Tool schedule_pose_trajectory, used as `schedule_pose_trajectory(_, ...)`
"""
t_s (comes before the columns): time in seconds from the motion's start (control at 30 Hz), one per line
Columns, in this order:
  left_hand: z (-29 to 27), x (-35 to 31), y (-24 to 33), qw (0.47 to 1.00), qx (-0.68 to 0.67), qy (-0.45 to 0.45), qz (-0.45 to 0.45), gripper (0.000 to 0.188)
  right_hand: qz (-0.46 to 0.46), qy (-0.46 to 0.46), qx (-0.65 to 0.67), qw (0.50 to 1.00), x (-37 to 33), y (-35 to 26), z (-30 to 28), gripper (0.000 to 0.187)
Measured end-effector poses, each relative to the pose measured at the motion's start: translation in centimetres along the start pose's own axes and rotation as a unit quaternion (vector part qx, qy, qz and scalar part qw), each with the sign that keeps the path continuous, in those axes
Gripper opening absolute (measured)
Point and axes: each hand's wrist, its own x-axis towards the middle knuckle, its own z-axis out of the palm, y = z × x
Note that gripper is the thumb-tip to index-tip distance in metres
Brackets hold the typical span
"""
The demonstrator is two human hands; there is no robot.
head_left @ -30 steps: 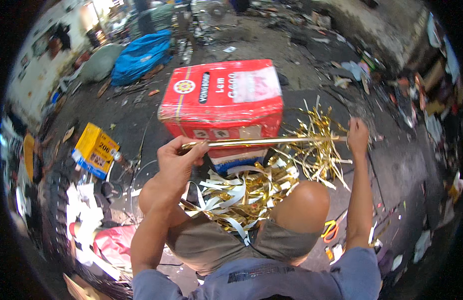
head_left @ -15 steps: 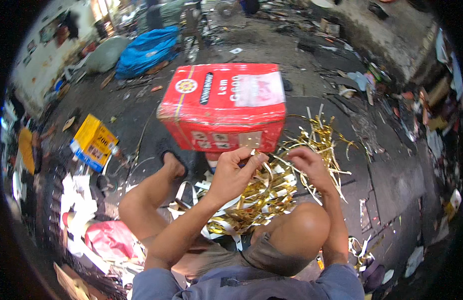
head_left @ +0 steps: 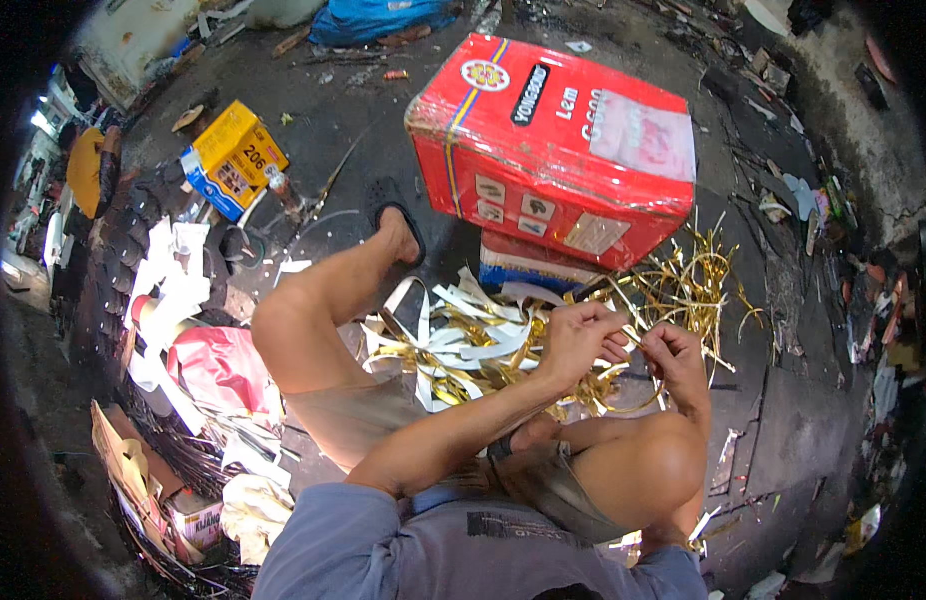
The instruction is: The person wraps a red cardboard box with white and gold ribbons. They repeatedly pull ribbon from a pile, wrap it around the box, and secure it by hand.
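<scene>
My left hand (head_left: 580,338) and my right hand (head_left: 671,356) meet just above my knees, both pinching a thin gold strip (head_left: 633,340) between their fingertips. Under and around them lies a loose heap of gold and white foil strips (head_left: 483,345) on the dark floor. More gold strips (head_left: 698,280) fan out to the right. A big red carton (head_left: 553,150) stands tilted just beyond the heap, with a smaller blue and red box (head_left: 528,262) under its near edge. My bare legs frame the pile, and my left foot wears a dark sandal (head_left: 393,205).
A yellow and blue box (head_left: 231,158) lies at the left. Crumpled white paper (head_left: 173,290), a pink bag (head_left: 218,365) and a wire basket edge (head_left: 148,480) crowd the lower left. A blue sheet (head_left: 378,15) lies at the top. Scrap litters the right side.
A second ago my hands were spread wide, stretching a long gold strip between them. They have come together in front of me, and the view has tilted closer to the pile.
</scene>
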Motion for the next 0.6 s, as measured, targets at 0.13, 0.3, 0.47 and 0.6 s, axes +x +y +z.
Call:
schedule_pose_trajectory(0.13,-2.7,0.6,-3.8,0.993,-0.078,0.054,-0.064,0.024,0.064,-0.024,-0.1,0.993,-1.2,2.0,-5.0,0.017)
schedule_pose_trajectory(0.3,-9.4,2.9,-10.9,0.977,0.185,0.103,-0.029,0.027,0.082,0.052,-0.238,0.966,-0.4,-1.0,-11.4,0.02)
schedule_pose_trajectory(0.47,-14.1,4.5,-12.7,0.716,0.597,0.316,0.178,0.034,-0.175,0.41,-0.432,0.784,1.7,-3.9,-11.4,0.035)
schedule_pose_trajectory(0.6,-15.2,2.4,-13.4,0.703,0.707,0.075,-0.002,0.018,-0.088,0.153,-0.231,0.957,1.4,-1.9,-8.4,0.033)
